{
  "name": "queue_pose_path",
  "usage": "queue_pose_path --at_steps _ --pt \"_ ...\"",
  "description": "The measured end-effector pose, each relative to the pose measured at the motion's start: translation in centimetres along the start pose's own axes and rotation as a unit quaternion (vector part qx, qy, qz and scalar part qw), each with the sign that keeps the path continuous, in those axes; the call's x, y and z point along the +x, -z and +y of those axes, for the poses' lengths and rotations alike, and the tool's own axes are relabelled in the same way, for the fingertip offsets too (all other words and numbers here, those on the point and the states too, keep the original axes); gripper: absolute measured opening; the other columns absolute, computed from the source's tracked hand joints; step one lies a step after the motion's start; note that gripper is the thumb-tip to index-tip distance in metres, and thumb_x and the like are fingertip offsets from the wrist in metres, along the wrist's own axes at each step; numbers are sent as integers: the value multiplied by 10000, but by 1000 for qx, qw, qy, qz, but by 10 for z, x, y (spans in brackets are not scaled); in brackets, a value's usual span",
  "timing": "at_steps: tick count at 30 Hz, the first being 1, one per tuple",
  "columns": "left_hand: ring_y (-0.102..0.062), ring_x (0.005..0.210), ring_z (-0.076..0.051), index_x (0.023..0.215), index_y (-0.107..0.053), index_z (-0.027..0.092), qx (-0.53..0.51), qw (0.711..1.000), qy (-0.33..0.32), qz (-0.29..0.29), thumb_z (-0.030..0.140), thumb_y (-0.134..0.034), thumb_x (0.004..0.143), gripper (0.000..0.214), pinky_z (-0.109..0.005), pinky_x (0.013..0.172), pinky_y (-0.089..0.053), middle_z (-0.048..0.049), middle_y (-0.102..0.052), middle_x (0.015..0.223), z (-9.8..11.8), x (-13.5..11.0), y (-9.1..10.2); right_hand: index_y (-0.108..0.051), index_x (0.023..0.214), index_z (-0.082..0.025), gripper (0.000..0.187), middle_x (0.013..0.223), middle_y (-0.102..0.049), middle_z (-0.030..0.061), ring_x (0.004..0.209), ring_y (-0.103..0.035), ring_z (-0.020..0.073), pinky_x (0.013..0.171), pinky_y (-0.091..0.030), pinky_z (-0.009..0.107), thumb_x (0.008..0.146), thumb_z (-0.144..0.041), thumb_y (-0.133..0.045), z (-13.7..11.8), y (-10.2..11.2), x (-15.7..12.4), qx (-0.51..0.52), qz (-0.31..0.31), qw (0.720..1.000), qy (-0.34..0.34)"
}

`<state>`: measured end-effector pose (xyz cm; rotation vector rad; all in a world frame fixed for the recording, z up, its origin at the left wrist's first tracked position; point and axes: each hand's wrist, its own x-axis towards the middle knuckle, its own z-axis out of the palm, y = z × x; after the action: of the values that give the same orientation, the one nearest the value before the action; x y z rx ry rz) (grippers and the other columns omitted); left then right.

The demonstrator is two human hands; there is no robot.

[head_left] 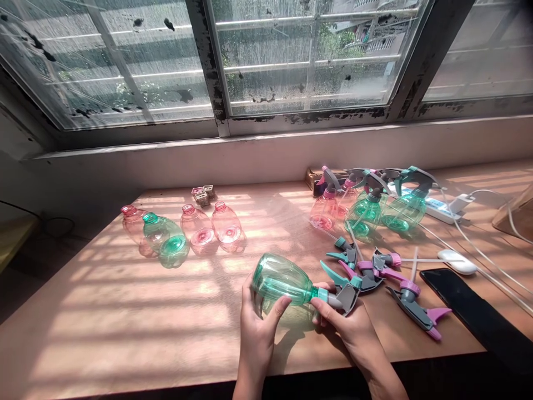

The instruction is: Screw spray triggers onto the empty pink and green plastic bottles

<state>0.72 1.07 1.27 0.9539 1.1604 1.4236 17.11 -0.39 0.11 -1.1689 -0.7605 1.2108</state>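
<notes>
A clear green spray bottle [281,278] lies on its side above the table, its neck pointing right. My left hand [260,316] is closed around the bottle's body, thumb on the near side. At the neck, my right hand [339,322] grips the teal collar of a grey spray head [343,297], which sits on the bottle's mouth. How far it is screwed on I cannot tell. Just beyond my right hand lie several loose pink-and-grey and teal-and-grey spray heads [368,272]. Another pink-and-grey spray head [416,311] rests farther right.
Three pink bottles [227,222] and one green bottle [166,239], all without heads, stand at back left near small blocks [202,194]. Bottles with heads [364,211] stand at back right. A power strip [437,208], cables, white mouse [457,261] and black phone [470,305] occupy the right side.
</notes>
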Motion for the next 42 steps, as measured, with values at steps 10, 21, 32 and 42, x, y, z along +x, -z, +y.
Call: queue_pose_path --at_steps 10,21,32,42 --pt "-611 1368 -319 1462 -511 256 14 999 10 -43 339 -892 793 774 -407 1123 -490 -94 -697 1396 -4 0 2 -728 946 -163 482 493 -680 11 451 -560 143 435 -456 224 707 -529 -931 -3 1 0 15 40 999 -24" --pt "-598 1368 -306 1513 -441 275 52 997 15 -58 375 -860 832 805 -417 1139 -464 -86 -677 1406 -8 -1 2 -711 938 -190 466 494 -673 -14 432 -582 141 428 -447 217 705 -527 -933 0 3 1 17 57 998 -10" --pt "-621 1335 -305 1521 -474 262 30 999 13 -24 423 -875 811 831 -388 1109 -496 -96 -690 1382 -1 -2 1 -719 949 -156 526 506 -677 5 457 -579 143 440 -444 219 674 -533 -962 -1 2 1 35 43 998 -16" --pt "-632 1308 -288 1503 -467 307 54 996 -5 -71 355 -867 827 787 -398 1107 -489 -67 -676 1373 -7 -2 3 -712 1021 -163 534 587 -693 -4 480 -624 143 427 -468 200 706 -517 -960 9 13 5 54 35 997 -35"
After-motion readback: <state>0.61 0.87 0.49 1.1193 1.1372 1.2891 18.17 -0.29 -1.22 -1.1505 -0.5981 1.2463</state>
